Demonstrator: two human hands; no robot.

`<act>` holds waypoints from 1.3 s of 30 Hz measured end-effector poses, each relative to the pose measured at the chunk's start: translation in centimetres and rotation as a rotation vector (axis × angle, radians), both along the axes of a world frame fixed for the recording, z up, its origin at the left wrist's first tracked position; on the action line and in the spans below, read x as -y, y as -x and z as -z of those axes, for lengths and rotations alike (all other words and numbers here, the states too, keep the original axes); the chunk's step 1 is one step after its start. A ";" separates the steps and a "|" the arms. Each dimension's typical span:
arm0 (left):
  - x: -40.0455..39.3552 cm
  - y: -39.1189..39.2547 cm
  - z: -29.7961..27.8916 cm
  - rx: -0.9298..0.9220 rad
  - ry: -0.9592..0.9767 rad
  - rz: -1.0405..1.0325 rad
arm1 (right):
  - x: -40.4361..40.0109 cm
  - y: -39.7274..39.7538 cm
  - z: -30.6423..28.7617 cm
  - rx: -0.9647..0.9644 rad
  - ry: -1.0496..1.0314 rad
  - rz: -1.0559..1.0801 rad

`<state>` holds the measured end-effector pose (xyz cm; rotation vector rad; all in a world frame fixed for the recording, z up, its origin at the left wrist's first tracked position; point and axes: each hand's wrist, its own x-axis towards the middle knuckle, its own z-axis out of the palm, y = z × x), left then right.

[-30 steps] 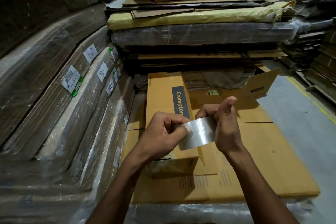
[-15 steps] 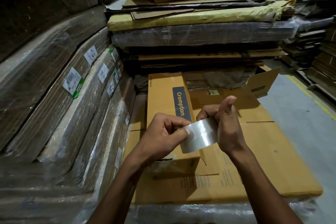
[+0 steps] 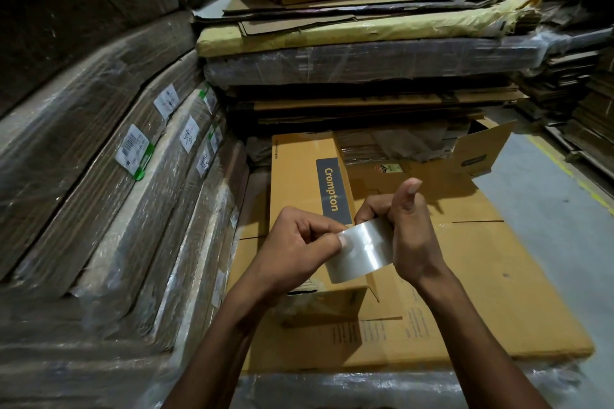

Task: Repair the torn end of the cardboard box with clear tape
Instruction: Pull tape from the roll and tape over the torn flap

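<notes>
Little is changing since a second ago: the left hand [image 3: 299,242] is still pinching the tape [image 3: 360,251] end, the right hand [image 3: 410,236] gripping the other, above the box [image 3: 498,292] torn near edge; keeping it taut prevents wrinkles.

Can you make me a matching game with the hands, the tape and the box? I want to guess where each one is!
Things:
1. left hand
2. right hand
3. tape
4. box

Places or states:
A. lies flat under the hands
B. thumb sticks up
C. stretched between the two hands
D. pinches the tape's left end

Pairs: 1-D, 2-B, 3-C, 4-A
</notes>
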<state>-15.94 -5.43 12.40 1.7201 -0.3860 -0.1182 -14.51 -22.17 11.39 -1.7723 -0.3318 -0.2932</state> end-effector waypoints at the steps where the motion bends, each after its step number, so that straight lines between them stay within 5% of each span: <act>1: -0.1 0.0 0.0 -0.004 -0.006 0.004 | 0.0 0.0 0.0 -0.002 0.001 -0.002; 17: -0.1 -0.1 0.1 -0.005 -0.032 0.010 | 0.4 -0.3 -0.1 0.078 0.001 -0.011; 25: -1.1 -0.1 -0.8 -0.027 -0.088 0.107 | 1.7 -0.1 -0.2 -0.020 0.250 -0.198; 30: -1.6 -0.3 -0.2 0.044 -0.240 0.085 | 1.2 0.2 -0.4 -0.068 0.327 -0.280; 39: -1.6 0.1 -0.3 0.161 -0.232 0.078 | 0.8 0.3 -0.6 0.056 0.301 -0.235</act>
